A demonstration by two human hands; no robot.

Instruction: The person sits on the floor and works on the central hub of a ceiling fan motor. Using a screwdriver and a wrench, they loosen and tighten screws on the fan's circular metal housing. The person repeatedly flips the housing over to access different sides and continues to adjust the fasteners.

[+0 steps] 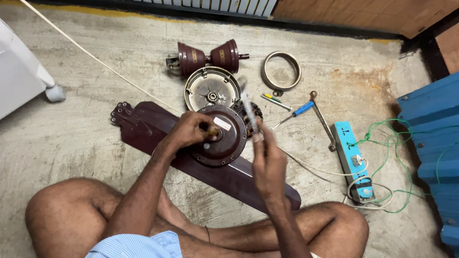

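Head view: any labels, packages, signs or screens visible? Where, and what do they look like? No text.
White label: small rounded rectangle on the dark maroon motor cover, just right of the left hand.
Gold bands: narrow stripes on the two maroon cone-shaped canopies lying at top centre.
Blue power strip: long box at right, white sockets on its face, markings too small to tell.
No packages, signs or screens.

A single head-worn camera looks steeply down from close above at the seated person's crossed legs and concrete floor (56,135), the fan motor (223,139) centred just beyond the fingers (200,130), a shutter far beyond.
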